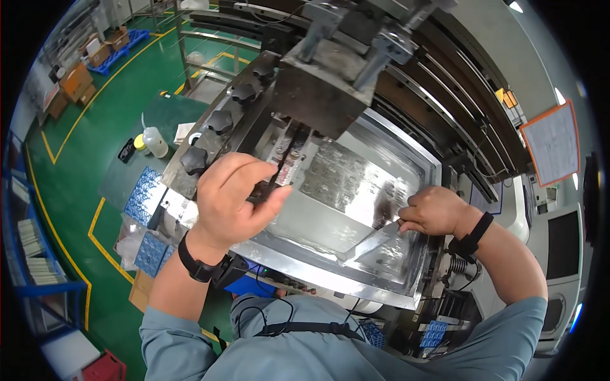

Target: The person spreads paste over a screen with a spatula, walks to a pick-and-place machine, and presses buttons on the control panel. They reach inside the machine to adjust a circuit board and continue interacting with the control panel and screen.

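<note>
Overhead, the grey print head block (324, 95) hangs above the far part of the silver stencil frame (356, 190), which serves as the landmark. The left hand (232, 197) is curled shut over the frame's left edge, its fingers gripping a dark handle (264, 189) of a narrow blade that reaches toward the block. The right hand (435, 211) sits at the frame's right edge, closed around a flat metal scraper (372, 243) whose blade slants down across the near right corner of the shiny sheet, touching it. Both wrists wear black straps. Along the frame's left side runs a row of black knobs (219, 120), crowding the left hand. Farther left of the frame, on a green surface (127, 171), stand a white squeeze bottle (154, 141) and a small yellow-lidded jar (140, 143), with blue patterned trays (145, 193) just below them. Right of the frame hangs an orange-edged clipboard (551, 143). Cables and a coiled spring (459, 265) sit under the frame's near right corner.
</note>
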The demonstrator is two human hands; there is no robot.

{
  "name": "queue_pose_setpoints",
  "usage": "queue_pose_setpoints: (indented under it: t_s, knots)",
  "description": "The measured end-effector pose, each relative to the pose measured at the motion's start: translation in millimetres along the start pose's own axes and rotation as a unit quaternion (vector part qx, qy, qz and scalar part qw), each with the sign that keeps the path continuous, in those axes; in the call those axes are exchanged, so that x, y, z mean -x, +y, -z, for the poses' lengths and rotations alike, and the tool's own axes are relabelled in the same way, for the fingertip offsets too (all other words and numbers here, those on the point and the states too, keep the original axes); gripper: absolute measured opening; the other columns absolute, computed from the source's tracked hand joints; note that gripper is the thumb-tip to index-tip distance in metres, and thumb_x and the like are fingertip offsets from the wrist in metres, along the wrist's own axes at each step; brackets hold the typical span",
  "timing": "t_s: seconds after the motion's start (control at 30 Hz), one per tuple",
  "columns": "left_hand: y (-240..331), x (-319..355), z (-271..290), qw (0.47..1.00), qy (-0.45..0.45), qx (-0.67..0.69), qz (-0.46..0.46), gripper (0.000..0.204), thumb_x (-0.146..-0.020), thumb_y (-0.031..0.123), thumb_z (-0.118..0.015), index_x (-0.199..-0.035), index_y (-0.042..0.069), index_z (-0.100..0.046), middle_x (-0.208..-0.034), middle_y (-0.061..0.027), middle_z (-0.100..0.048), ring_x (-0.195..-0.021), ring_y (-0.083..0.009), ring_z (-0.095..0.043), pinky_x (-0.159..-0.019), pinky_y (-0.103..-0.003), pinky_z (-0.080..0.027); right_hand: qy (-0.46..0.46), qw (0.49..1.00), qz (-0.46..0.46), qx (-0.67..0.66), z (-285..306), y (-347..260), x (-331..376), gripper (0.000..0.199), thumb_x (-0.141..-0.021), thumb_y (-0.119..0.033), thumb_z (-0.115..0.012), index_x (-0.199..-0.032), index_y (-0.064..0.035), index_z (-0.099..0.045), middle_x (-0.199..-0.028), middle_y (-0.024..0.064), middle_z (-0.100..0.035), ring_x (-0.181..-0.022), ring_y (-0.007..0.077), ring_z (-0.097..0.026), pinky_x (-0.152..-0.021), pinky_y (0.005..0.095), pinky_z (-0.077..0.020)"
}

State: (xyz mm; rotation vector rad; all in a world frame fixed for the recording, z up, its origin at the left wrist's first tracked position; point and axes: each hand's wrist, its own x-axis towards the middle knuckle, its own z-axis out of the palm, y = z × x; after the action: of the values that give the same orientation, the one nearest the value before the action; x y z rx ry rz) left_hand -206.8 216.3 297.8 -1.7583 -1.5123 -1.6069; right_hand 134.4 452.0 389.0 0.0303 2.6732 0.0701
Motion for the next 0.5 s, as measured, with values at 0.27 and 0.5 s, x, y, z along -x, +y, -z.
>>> queue_pose_setpoints:
  t_s: [0.27,0.5]
  knots:
    - [-4,1,-1,1.000,-0.006,0.028,-0.007,0.030,-0.075,0.017,-0.094,-0.094,0.008,-0.072,-0.090,-0.0074,-0.066,-0.074,-0.0265,-0.066,-0.063,-0.037,-0.055,0.013,0.999,0.012,-0.028,6,-14,-42,0.038,-0.103,-0.051,-0.062,-0.091,-0.0152,-0.067,-0.075,0.0072,-0.065,-0.073,0.0335,-0.070,-0.069,0.0469,-0.0576]
    - [-2,0,0,0.999,-0.009,0.035,0.001,0.029,-0.076,0.018,-0.094,-0.092,0.008,-0.072,-0.090,-0.0067,-0.065,-0.074,-0.0257,-0.066,-0.063,-0.037,-0.054,-0.001,0.998,-0.015,-0.062,22,-47,-78,0.041,-0.106,-0.053,-0.056,-0.097,-0.0156,-0.068,-0.078,0.0085,-0.068,-0.078,0.0347,-0.072,-0.071,0.0472,-0.0585]
